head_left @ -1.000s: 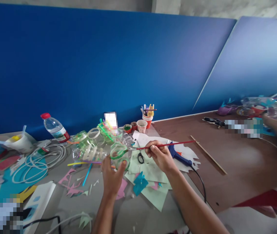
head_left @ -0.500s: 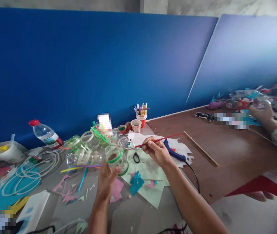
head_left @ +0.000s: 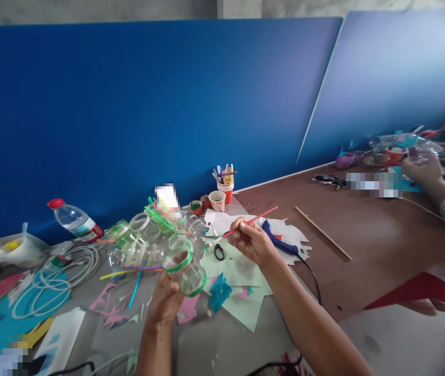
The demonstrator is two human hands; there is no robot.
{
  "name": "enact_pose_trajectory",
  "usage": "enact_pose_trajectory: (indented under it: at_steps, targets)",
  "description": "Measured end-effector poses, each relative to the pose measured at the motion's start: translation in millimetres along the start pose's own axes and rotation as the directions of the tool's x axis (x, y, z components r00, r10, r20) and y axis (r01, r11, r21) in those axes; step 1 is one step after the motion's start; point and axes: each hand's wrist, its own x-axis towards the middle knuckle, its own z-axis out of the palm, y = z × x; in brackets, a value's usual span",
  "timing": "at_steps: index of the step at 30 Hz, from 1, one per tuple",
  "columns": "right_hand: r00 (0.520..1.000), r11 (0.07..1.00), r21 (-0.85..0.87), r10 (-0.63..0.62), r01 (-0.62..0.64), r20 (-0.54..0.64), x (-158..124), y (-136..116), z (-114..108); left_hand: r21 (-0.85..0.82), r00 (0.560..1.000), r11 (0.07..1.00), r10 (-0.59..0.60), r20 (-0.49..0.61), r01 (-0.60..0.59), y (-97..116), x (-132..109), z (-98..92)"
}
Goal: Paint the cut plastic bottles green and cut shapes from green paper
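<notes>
Blue wall behind, cluttered bench [head_left: 222,344] below: your left hand [head_left: 163,305] is gripping the green-rimmed plastic cup [head_left: 186,271] over the paper scraps and your right hand [head_left: 252,244] is pinching the red brush [head_left: 259,216]. Cup's tilting, so a loose fingertip hold could be letting it slip.

no readable text, bottle label illegible

- Craft workshop: shared worktable [head_left: 363,230] against blue partition panels [head_left: 148,104].
- Surface littered with paper offcuts [head_left: 242,305], cut plastic bottles [head_left: 136,243], glue gun [head_left: 279,241], cup of brushes [head_left: 225,188].
- In use: paintbrush [head_left: 248,223] and green-rimmed bottle section [head_left: 191,274].
</notes>
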Motion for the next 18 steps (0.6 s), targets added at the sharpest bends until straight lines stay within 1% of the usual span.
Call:
enact_pose_trajectory:
  at_steps: [2,5,8,11,14,15,18]
  targets:
    - [0.999,0.999,0.026,0.028,-0.029,0.035,-1,3,3,0.005,1.000,1.000,0.004,-0.001,-0.004,-3,0,-3.3]
    - [0.995,0.998,0.033,0.047,-0.050,0.093,-4,9,9,0.011,0.998,0.999,0.052,-0.039,-0.052,-9,0,-6.9]
    - [0.989,0.996,0.024,0.080,-0.083,0.123,-5,14,13,0.007,0.995,0.996,0.084,-0.045,-0.083,-11,0,-5.6]
    - [0.987,0.993,0.033,0.109,-0.114,0.118,-5,17,13,0.058,0.993,0.992,0.111,-0.049,-0.108,-6,0,2.8]
    - [0.988,0.991,0.039,0.123,-0.127,0.094,-3,17,10,0.172,0.981,0.975,0.162,-0.104,-0.143,-1,0,11.9]
    - [0.990,0.992,0.034,0.119,-0.122,0.080,-2,17,9,0.198,0.978,0.967,0.181,-0.106,-0.157,0,0,13.1]
    - [0.995,0.995,0.036,0.091,-0.092,0.046,0,17,6,0.221,0.974,0.954,0.219,-0.052,-0.202,-2,1,9.3]
